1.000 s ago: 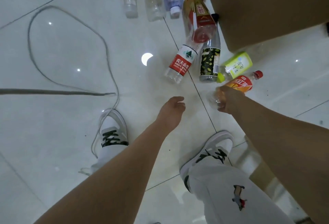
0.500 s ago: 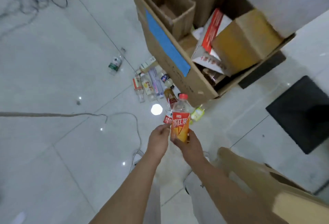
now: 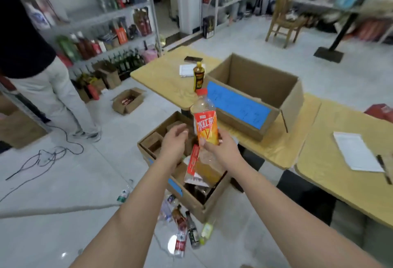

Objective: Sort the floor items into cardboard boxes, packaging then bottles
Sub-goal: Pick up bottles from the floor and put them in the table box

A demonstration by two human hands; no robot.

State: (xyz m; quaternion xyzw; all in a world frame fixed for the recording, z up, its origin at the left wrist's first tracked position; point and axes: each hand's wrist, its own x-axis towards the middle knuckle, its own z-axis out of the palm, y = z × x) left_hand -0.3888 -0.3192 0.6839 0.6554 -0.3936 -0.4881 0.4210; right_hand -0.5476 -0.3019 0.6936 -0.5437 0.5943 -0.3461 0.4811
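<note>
Clasping right hand (image 3: 222, 150) holds 冰红茶 bottle (image 3: 206, 126) upright.

Clear plastic bottle (image 3: 205, 123); matt cardboard box (image 3: 251, 89); glossy tiled floor (image 3: 63, 182).

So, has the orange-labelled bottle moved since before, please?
Yes: the orange-labelled bottle rose off the floor, away from the other bottles; the right hand holds it upright over the floor box.
</note>
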